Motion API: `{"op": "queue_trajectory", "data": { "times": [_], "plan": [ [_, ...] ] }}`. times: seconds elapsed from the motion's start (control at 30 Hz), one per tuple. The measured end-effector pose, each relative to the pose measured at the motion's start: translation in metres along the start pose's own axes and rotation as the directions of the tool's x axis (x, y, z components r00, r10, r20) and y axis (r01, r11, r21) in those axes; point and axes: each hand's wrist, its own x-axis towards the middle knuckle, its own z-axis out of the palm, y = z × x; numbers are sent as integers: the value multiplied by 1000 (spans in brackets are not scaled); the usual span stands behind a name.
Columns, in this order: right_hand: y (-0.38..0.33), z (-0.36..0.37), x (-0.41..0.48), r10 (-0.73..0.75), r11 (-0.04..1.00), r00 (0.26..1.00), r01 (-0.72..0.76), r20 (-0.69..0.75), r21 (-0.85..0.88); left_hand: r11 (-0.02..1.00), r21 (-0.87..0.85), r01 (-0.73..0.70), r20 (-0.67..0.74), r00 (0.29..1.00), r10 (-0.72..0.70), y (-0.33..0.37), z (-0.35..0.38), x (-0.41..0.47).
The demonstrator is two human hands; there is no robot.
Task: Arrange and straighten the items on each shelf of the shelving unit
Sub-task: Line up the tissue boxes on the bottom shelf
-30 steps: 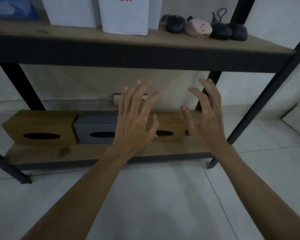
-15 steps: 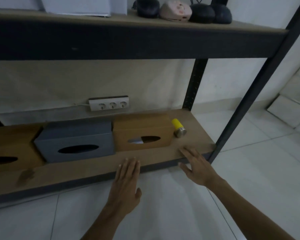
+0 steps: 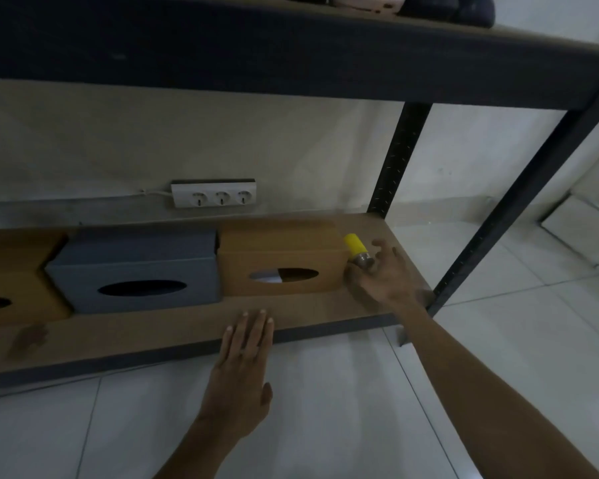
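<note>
right hand (image 3: 384, 276) moved up to yellow bottle (image 3: 354, 246), left hand (image 3: 242, 368) flat on shelf (image 3: 146, 328)

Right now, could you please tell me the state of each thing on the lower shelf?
Yellow cylinder, lying on its side.
Right brown tissue box, slot forward, tissue showing.
Grey tissue box, slot forward, dark.
Left brown tissue box, partly out of frame.
Right hand, at the cylinder's metal end; grip blurred.
Left hand, flat, fingertips on the shelf edge.

Left hand (image 3: 242, 368) flat, right hand (image 3: 384, 274) cupped.
</note>
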Motion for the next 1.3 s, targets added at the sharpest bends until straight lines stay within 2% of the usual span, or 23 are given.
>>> {"op": "queue_trajectory", "data": {
  "times": [0.1,0.2,0.27,0.3,0.37,0.43,0.63,0.7,0.77,0.8,0.97,1.1,1.2,1.3],
  "plan": [
    [-5,10,16,52,997,997,-55,63,56,1000,-6,-2,15,1000,2,-3,2,0],
    [1,10,19,57,989,998,-59,17,135,1000,-16,-16,5,1000,16,-4,2,0],
    [9,7,20,126,957,991,-135,54,257,999,-24,-21,-8,1000,21,-4,2,0],
    [14,6,23,173,906,980,-197,96,376,999,-26,-19,-10,1000,19,-4,2,0],
    [19,3,24,254,735,949,-314,184,602,1000,-21,-9,-17,1000,8,-3,2,1],
    [25,-1,27,279,654,938,-343,206,674,1000,-23,-3,-15,1000,3,-2,2,1],
    [32,-12,33,218,757,954,-298,205,582,1000,-25,-10,-23,1000,10,0,2,1],
    [28,-15,38,170,836,981,-194,94,513,999,-37,-4,-17,1000,3,1,1,1],
    [23,-19,46,28,945,999,-20,-18,327,999,-38,6,-5,1000,-6,3,0,1],
    [18,-22,51,-58,970,998,63,-30,233,999,-42,13,6,1000,-12,3,-1,0],
    [-12,-18,70,-332,942,942,333,55,-24,998,-56,24,11,1000,-24,4,-2,0],
    [-20,-5,75,-393,896,916,401,80,-191,996,-78,32,44,999,-28,5,-5,0],
    [-23,-10,67,-366,909,921,384,132,-160,995,-89,37,48,998,-33,9,-15,2],
    [-20,-21,35,-351,936,935,352,57,-6,995,-92,48,55,998,-43,11,-25,1]
  ]
}}
